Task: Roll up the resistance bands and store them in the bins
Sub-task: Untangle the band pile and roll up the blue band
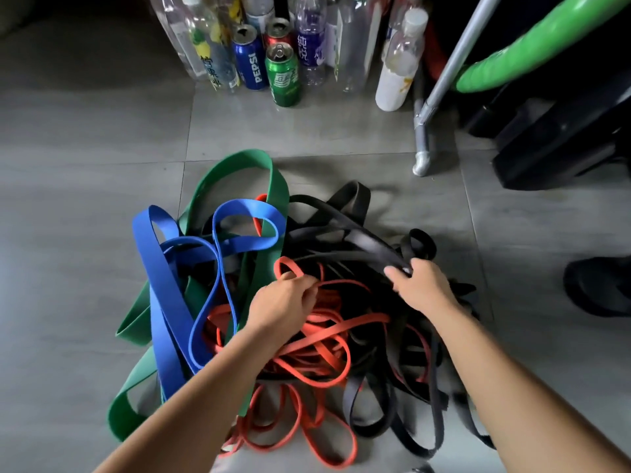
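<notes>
Down on the grey floor tiles (pixel 102 172), the resistance bands (pixel 239 244) lie in a limp, rubbery, light tangle, left hand (pixel 283 302) clutching a red band (pixel 312 378) centrally, right hand (pixel 423 288) gripping a black band (pixel 362 238) toward 2 o'clock, each probably best drawn out by one free loop.

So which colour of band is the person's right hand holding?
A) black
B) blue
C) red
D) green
A: the right hand curls round a black band at the top of the pile, while the left hand grips a red band.
</notes>
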`<action>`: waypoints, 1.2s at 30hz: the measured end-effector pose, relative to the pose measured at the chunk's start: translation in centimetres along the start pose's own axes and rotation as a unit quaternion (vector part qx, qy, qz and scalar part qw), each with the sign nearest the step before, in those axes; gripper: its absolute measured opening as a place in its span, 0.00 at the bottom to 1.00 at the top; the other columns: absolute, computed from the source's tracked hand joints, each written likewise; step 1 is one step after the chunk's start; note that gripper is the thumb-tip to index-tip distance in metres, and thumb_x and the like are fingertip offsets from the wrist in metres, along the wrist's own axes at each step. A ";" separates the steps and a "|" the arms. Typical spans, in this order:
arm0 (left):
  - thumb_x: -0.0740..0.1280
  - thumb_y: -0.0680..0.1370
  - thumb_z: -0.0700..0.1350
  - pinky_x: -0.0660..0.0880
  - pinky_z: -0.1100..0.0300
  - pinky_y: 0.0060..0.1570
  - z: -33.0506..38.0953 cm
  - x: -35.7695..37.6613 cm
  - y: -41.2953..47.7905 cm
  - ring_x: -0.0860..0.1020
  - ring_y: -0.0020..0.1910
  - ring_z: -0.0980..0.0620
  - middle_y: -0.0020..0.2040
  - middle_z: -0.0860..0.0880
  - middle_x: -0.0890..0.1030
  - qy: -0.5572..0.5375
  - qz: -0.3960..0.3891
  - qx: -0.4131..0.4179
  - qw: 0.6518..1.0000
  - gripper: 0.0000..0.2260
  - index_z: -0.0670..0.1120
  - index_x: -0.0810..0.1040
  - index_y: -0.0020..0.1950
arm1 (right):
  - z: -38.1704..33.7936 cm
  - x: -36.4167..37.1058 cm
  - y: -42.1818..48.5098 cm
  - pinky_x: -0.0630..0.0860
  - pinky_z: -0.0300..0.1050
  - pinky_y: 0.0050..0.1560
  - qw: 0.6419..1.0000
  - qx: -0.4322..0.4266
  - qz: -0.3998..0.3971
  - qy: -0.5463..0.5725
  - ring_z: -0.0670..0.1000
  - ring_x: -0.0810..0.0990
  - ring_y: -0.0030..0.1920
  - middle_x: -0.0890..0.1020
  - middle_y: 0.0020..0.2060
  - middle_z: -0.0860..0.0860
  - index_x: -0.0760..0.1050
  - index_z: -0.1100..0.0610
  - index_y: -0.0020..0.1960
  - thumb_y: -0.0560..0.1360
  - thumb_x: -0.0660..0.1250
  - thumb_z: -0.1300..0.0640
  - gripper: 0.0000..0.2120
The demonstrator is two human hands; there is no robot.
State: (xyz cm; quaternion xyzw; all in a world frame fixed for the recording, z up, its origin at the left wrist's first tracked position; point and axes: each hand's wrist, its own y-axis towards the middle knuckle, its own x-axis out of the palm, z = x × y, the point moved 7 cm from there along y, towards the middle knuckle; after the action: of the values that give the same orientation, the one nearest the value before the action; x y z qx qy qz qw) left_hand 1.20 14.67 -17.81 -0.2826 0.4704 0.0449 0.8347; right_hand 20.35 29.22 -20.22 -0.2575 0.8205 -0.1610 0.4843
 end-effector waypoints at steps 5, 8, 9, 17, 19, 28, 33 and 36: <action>0.60 0.79 0.54 0.72 0.53 0.39 -5.5 -4.6 -2.2 0.79 0.45 0.41 0.43 0.47 0.80 -0.036 0.103 -0.055 0.993 0.14 0.48 0.78 0.42 | 3.8 -5.0 0.8 0.71 0.37 0.22 0.958 0.138 0.135 0.211 0.41 0.75 0.18 0.76 0.21 0.48 0.76 0.62 0.38 0.75 0.63 0.51 0.15; 0.60 0.79 0.51 0.74 0.51 0.41 -8.4 -7.2 -3.8 0.78 0.44 0.39 0.42 0.47 0.81 -0.062 0.177 -0.116 0.975 0.13 0.46 0.78 0.41 | 5.0 -7.5 0.3 0.76 0.44 0.35 0.953 0.160 0.190 0.174 0.51 0.83 0.31 0.76 0.25 0.50 0.70 0.58 0.36 0.76 0.59 0.50 0.15; 0.61 0.79 0.49 0.74 0.49 0.44 -8.7 -7.8 -4.0 0.77 0.46 0.39 0.44 0.48 0.82 -0.053 0.192 -0.115 0.973 0.11 0.47 0.80 0.44 | 4.7 -7.6 0.1 0.76 0.47 0.41 0.956 0.155 0.188 0.161 0.56 0.84 0.36 0.76 0.26 0.50 0.69 0.56 0.36 0.76 0.60 0.50 0.13; 0.70 0.71 0.40 0.59 0.33 0.65 -2.9 -6.5 -3.3 0.71 0.61 0.38 0.56 0.48 0.80 0.103 0.163 0.013 0.981 0.16 0.54 0.81 0.56 | -4.2 -1.1 -2.0 0.64 0.55 0.66 0.978 0.030 0.122 -0.164 0.61 0.63 0.70 0.63 0.71 0.60 0.56 0.64 0.73 0.67 0.70 0.38 0.47; 0.71 0.69 0.42 0.53 0.33 0.67 -1.3 -6.1 -2.4 0.66 0.68 0.35 0.64 0.43 0.75 0.157 0.146 0.043 0.976 0.11 0.53 0.83 0.50 | -7.8 -0.4 -2.5 0.65 0.55 0.66 0.959 -0.108 0.181 -0.189 0.62 0.63 0.70 0.63 0.71 0.60 0.57 0.61 0.74 0.68 0.71 0.42 0.43; 0.59 0.77 0.53 0.72 0.51 0.47 0.2 0.4 0.3 0.75 0.58 0.42 0.63 0.47 0.71 0.074 -0.064 -0.037 0.995 0.24 0.58 0.58 0.73 | -6.8 5.6 -0.1 0.67 0.54 0.64 0.990 0.031 -0.121 -0.071 0.59 0.69 0.68 0.70 0.69 0.56 0.59 0.56 0.73 0.70 0.64 0.32 0.41; 0.61 0.74 0.55 0.62 0.52 0.57 0.5 0.9 -0.2 0.63 0.63 0.44 0.63 0.47 0.64 0.184 -0.073 0.006 0.980 0.16 0.55 0.77 0.59 | -6.6 6.5 -0.4 0.64 0.51 0.56 0.975 0.044 -0.151 -0.158 0.57 0.74 0.62 0.77 0.60 0.53 0.70 0.53 0.61 0.66 0.68 0.42 0.27; 0.60 0.74 0.53 0.53 0.54 0.66 1.9 1.1 -0.9 0.61 0.67 0.47 0.65 0.50 0.68 0.198 -0.022 0.133 0.971 0.16 0.48 0.82 0.54 | -6.9 7.3 -0.5 0.61 0.54 0.62 0.976 0.051 -0.150 -0.151 0.57 0.70 0.66 0.74 0.64 0.52 0.68 0.49 0.66 0.69 0.67 0.46 0.26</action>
State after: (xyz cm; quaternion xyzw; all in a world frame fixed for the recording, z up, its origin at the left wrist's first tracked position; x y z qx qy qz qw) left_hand 3.53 14.67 -17.54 -0.1825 0.6216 -0.0928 0.7561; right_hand 11.53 24.72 -21.83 -0.3744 0.6806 -0.2324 0.5853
